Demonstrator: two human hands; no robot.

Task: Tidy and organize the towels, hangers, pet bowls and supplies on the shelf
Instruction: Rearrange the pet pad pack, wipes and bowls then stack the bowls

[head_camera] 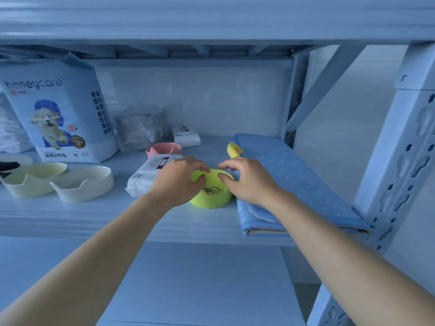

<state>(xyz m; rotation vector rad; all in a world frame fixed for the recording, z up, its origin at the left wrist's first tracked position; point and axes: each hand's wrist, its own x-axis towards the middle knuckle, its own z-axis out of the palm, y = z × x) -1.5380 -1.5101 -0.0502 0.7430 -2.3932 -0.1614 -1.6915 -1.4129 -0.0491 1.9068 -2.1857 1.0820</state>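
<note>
Lime-green bowl point(211, 192) sits right between the person's two hands on the shelf point(94, 220), so that's clearly the piece getting sorted at the moment. The left hand point(179, 180) pinches the bowl's near-left rim with thumb and curled fingers. The right hand point(247, 182) has its thumb on the rim, fingers arched over the far side. Can't tell if that one's really gripping.

Progress-wise, looks like somewhere in the middle. Just right of the right hand, a blue dotted towel point(294, 175) lies neatly folded at the shelf's end, so that part seems done. A yellow thing point(234, 149) pokes out just beyond the right fingers, touching the towel's edge; no idea what it is. The bowls aren't grouped yet: a pink bowl point(164, 149) is past the left hand, while a cream bowl point(33, 180) and a white bowl point(82, 183) sit side by side well off to the left.

The count:
- four bowls
- two white wipe packs, one point(143, 177) under and beside the left hand, one point(186, 136) further back
- one honeycare bag point(58, 114) standing far left
- one crumpled clear bag point(141, 128) beside it
- one towel
- zero hangers in view

There's also something white and black point(10, 164) at the far-left edge, too cut off to call.
</note>
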